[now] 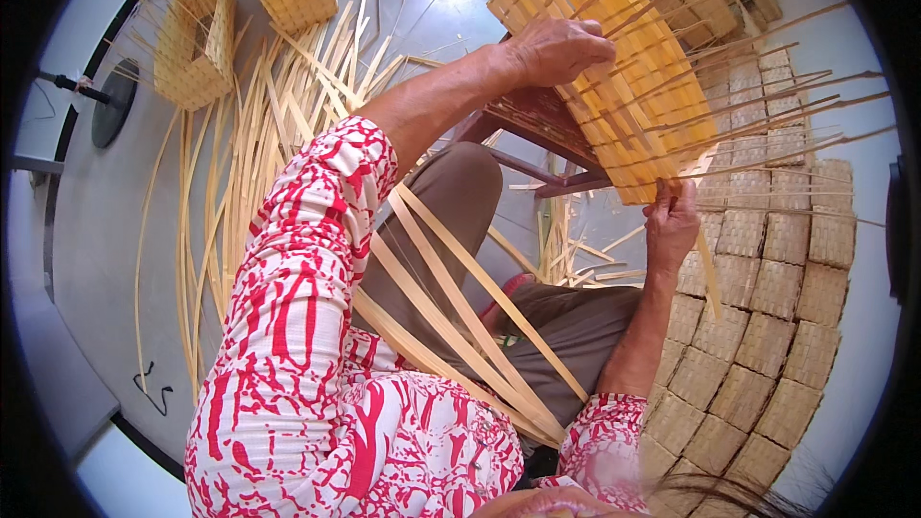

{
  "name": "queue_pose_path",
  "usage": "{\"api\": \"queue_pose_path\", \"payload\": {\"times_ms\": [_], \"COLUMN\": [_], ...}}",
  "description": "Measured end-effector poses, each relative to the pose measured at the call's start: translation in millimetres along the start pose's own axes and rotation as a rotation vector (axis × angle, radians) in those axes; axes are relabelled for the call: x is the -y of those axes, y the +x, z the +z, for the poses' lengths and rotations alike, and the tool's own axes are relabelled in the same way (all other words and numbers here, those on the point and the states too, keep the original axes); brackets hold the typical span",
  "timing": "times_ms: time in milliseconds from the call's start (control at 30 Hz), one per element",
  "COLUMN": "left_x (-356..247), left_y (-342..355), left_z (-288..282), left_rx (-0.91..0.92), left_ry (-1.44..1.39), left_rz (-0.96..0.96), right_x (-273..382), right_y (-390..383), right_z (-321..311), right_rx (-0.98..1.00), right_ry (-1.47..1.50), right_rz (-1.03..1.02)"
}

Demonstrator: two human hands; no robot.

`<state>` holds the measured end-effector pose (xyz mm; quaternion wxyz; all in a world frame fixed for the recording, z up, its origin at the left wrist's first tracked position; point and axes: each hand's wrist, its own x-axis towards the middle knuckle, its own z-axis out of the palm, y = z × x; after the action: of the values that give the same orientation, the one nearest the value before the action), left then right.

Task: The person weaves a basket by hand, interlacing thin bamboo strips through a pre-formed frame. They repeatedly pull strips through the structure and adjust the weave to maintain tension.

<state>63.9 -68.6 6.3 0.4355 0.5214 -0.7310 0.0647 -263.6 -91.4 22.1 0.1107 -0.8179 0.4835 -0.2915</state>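
A yellow woven bamboo piece (614,96) with long loose stakes jutting rightward is propped on a dark reddish wooden stool (545,127). My left hand (561,50) is closed at its upper left part, fingers curled on the weave; exactly what it pinches is hidden. At the piece's bottom corner, my right hand (672,221) pinches the edge, where a pale strip (708,269) hangs down. Several long pale bamboo strips (451,288) lie across my lap over grey-brown trousers.
Loose strips (240,173) are heaped on the grey floor at left, below two woven baskets (192,43). A black round stand (115,105) is at the far left. Rows of small woven blocks (796,345) cover the right side, with more woven pieces (710,0) at the upper right.
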Motion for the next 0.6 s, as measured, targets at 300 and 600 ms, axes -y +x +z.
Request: {"api": "queue_pose_path", "payload": {"times_ms": [300,600], "left_x": [-13,-16], "left_y": [-16,-56], "left_z": [11,4], "left_rx": [-0.009,-0.351], "left_ry": [0.184,0.115], "left_rz": [-0.079,-0.036], "right_x": [3,-46], "right_y": [-1,-14], "right_z": [10,-39], "right_rx": [-0.072,-0.458], "right_ry": [0.074,-0.206], "right_rz": [-0.036,-0.300]}}
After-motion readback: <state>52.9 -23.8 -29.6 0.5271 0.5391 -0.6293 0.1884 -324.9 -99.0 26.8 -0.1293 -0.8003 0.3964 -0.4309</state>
